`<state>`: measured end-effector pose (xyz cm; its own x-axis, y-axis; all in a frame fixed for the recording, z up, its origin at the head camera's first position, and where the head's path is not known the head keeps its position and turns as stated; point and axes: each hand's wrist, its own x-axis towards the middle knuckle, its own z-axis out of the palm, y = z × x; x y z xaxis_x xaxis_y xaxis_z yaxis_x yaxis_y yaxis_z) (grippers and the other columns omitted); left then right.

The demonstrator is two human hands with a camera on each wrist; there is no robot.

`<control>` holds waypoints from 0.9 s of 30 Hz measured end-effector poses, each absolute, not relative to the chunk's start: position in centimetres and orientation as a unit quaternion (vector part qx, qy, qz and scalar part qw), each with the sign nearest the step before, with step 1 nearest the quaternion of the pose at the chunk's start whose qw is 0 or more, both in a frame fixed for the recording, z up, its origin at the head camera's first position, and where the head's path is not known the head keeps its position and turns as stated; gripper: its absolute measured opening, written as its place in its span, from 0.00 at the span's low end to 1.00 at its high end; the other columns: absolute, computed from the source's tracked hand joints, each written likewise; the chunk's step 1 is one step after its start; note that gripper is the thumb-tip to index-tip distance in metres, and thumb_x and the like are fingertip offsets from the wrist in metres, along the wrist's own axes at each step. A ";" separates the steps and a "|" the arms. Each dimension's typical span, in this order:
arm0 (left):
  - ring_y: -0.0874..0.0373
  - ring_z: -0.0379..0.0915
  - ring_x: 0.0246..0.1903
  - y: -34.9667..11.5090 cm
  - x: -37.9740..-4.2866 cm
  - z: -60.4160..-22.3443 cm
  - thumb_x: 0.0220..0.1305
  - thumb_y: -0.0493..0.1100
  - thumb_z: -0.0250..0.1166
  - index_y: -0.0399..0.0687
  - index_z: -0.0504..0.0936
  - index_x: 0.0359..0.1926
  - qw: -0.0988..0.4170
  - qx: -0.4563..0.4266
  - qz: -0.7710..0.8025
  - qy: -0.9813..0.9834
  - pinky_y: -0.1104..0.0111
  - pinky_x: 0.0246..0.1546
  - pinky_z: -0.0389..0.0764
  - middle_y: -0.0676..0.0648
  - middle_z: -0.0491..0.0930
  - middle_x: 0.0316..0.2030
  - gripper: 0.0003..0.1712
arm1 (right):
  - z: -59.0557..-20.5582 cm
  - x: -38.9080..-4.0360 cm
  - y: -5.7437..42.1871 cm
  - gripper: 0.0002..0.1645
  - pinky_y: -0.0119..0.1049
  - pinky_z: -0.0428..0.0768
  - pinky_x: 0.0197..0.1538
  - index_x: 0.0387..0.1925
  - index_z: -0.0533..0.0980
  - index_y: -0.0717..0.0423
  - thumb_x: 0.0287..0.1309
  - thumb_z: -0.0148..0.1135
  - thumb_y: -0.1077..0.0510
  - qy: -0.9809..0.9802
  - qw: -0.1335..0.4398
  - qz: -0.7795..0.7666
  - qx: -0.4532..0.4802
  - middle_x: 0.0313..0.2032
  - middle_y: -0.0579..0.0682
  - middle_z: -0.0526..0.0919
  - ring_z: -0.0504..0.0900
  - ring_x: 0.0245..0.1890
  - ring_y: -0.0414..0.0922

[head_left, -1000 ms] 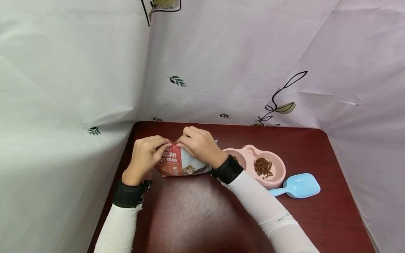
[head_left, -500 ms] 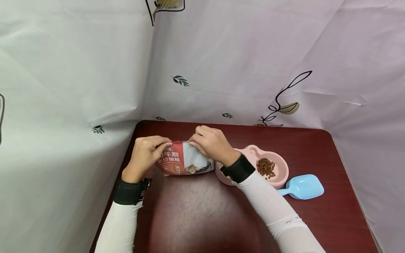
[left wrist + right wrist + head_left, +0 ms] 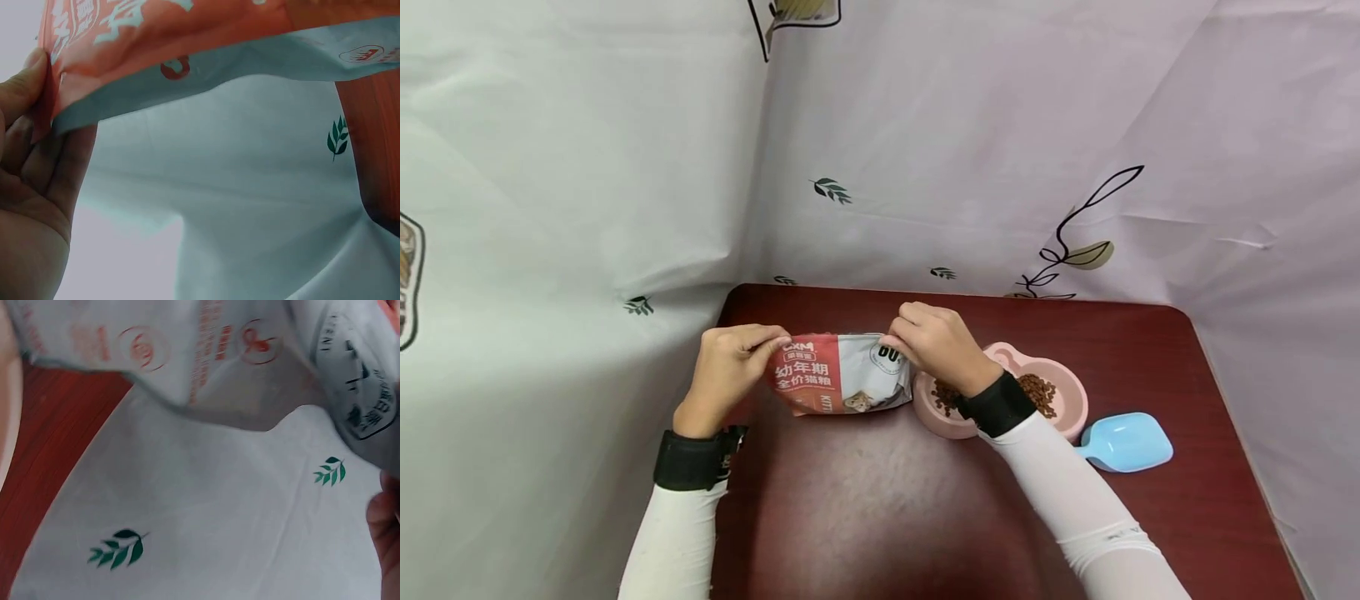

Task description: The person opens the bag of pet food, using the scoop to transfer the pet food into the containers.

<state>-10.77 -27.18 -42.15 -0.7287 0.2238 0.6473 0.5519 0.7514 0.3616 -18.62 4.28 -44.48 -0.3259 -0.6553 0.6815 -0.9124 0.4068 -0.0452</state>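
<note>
A red and white cat food bag (image 3: 838, 375) with a kitten picture stands between my two hands in the head view. My left hand (image 3: 730, 367) pinches its upper left corner between thumb and fingers. At the upper right corner, my right hand (image 3: 942, 346) pinches the bag's edge. The left wrist view shows the thumb and fingers of the left hand (image 3: 37, 150) on the bag's orange side (image 3: 187, 37). In the right wrist view, the white side of the bag (image 3: 187, 356) fills the top, and only part of the right hand (image 3: 384, 515) shows at the right edge.
A pink double bowl (image 3: 1078, 408) with brown kibble (image 3: 1037, 393) in both hollows sits right of the bag, partly behind the right wrist. Beside it lies a light blue scoop (image 3: 1126, 442). The dark red table (image 3: 880, 500) meets pale patterned cloth (image 3: 962, 150) behind and at both sides.
My right hand has slid right along the bag's top edge, from beside the left hand to the far corner. The left hand has shifted slightly left, and more of the bag's front shows.
</note>
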 end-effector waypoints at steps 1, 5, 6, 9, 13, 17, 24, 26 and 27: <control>0.52 0.89 0.32 -27.2 -10.7 -42.2 0.52 0.32 0.80 0.40 0.92 0.33 0.295 -0.217 -0.279 -0.888 0.57 0.35 0.86 0.45 0.91 0.31 0.06 | -44.6 -18.6 4.5 0.16 0.34 0.73 0.25 0.26 0.76 0.52 0.62 0.72 0.49 -0.785 0.305 0.208 0.498 0.26 0.45 0.70 0.67 0.21 0.40; 0.54 0.89 0.32 -27.2 -10.4 -42.5 0.54 0.32 0.79 0.44 0.92 0.34 0.287 -0.200 -0.298 -0.888 0.69 0.38 0.84 0.48 0.90 0.31 0.06 | -44.7 -18.7 5.2 0.18 0.32 0.72 0.23 0.27 0.74 0.53 0.62 0.72 0.48 -0.782 0.295 0.206 0.509 0.26 0.45 0.68 0.64 0.19 0.38; 0.55 0.88 0.32 -27.1 -10.3 -42.6 0.54 0.32 0.78 0.44 0.92 0.34 0.285 -0.198 -0.305 -0.887 0.74 0.39 0.83 0.48 0.90 0.31 0.06 | -44.7 -18.7 5.5 0.15 0.31 0.73 0.25 0.28 0.76 0.53 0.62 0.71 0.50 -0.781 0.283 0.216 0.513 0.27 0.45 0.69 0.65 0.20 0.37; 0.56 0.87 0.32 -27.0 -10.2 -42.9 0.56 0.32 0.78 0.45 0.92 0.35 0.280 -0.188 -0.330 -0.882 0.85 0.40 0.75 0.49 0.90 0.31 0.07 | -44.5 -18.6 6.3 0.07 0.30 0.75 0.30 0.35 0.81 0.55 0.64 0.71 0.56 -0.778 0.231 0.259 0.524 0.30 0.46 0.72 0.71 0.24 0.36; 0.56 0.85 0.34 -26.7 -10.1 -43.5 0.58 0.31 0.76 0.45 0.92 0.39 0.281 -0.176 -0.356 -0.874 0.85 0.37 0.73 0.47 0.90 0.34 0.09 | -44.3 -18.6 7.6 0.04 0.30 0.79 0.35 0.40 0.85 0.56 0.64 0.71 0.62 -0.782 0.179 0.309 0.510 0.34 0.46 0.78 0.78 0.31 0.37; 0.60 0.80 0.34 -26.6 -9.8 -44.5 0.58 0.30 0.75 0.43 0.90 0.45 0.287 -0.156 -0.372 -0.869 0.81 0.32 0.71 0.44 0.89 0.38 0.14 | -44.2 -18.6 8.8 0.05 0.31 0.80 0.37 0.40 0.86 0.57 0.62 0.71 0.65 -0.786 0.154 0.346 0.489 0.36 0.47 0.83 0.81 0.35 0.38; 0.65 0.82 0.37 -26.1 -9.7 -45.7 0.62 0.31 0.71 0.42 0.84 0.57 0.271 -0.143 -0.437 -0.845 0.82 0.40 0.75 0.43 0.90 0.42 0.22 | -44.5 -18.3 10.2 0.05 0.32 0.81 0.40 0.40 0.86 0.55 0.61 0.72 0.63 -0.797 0.139 0.356 0.468 0.37 0.44 0.85 0.83 0.38 0.38; 0.63 0.84 0.40 -25.7 -9.8 -45.7 0.61 0.30 0.71 0.41 0.85 0.56 0.272 -0.146 -0.447 -0.839 0.83 0.42 0.76 0.43 0.90 0.42 0.21 | -44.6 -18.0 10.9 0.06 0.33 0.81 0.39 0.40 0.87 0.55 0.61 0.73 0.62 -0.801 0.139 0.359 0.458 0.37 0.44 0.85 0.83 0.38 0.38; 0.63 0.84 0.41 -25.6 -9.8 -45.7 0.60 0.29 0.72 0.41 0.85 0.55 0.276 -0.148 -0.450 -0.836 0.83 0.43 0.76 0.43 0.90 0.42 0.20 | -44.6 -17.9 11.3 0.06 0.32 0.80 0.38 0.40 0.87 0.55 0.60 0.74 0.62 -0.804 0.140 0.361 0.452 0.37 0.43 0.85 0.82 0.37 0.37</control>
<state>-9.76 -25.60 -45.67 -0.8035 -0.0010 0.5953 0.4962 0.5515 0.6706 -17.87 11.30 -44.63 -0.5521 -0.6260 0.5507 -0.8275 0.3305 -0.4539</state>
